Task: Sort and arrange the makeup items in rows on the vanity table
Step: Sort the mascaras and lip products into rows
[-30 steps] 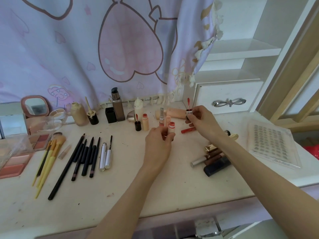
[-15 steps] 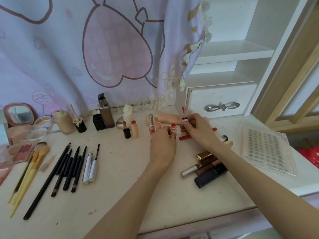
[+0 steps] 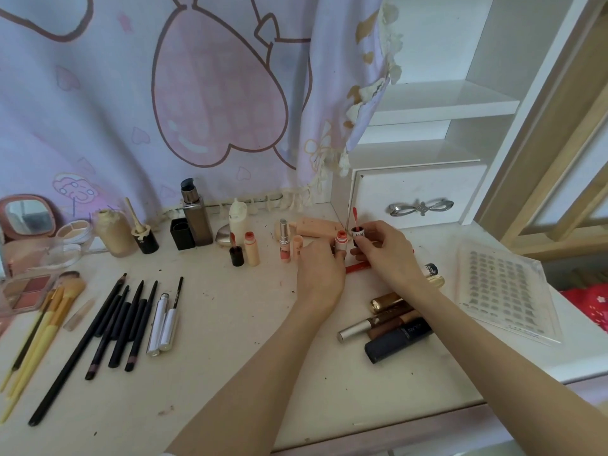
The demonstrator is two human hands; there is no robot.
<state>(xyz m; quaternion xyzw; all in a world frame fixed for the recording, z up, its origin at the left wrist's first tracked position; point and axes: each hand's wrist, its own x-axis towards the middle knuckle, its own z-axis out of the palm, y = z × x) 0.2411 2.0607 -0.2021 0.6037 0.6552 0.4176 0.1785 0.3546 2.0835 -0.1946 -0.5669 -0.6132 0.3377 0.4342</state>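
Both hands have closed in toward each other since the earlier frames, and the two small lip tubes they hold now stand almost side by side, just in front of the white drawer.

Left hand: fingers curled round a coral-capped lip tube, upright, base hidden by the fingers, so contact with the vanity table cannot be told.

Right hand: fingers pinch a dark open lip gloss tube, upright, its red wand standing out of the mouth toward the drawer.

Landmark: the drawer. Standing row runs leftward from it, near the table's back edge: silver-topped lipstick, peach bottle, small dark vial.

Red tube lies flat beneath the right hand, long axis roughly parallel to the drawer front. Right hand is nearer to it.

Pile of gold, brown and black tubes lies well in front of the drawer, unsorted, beside the right forearm.

Judgement: next placements extend the standing row toward the drawer; both held tubes need to come down vertical, close beside the silver-topped lipstick.
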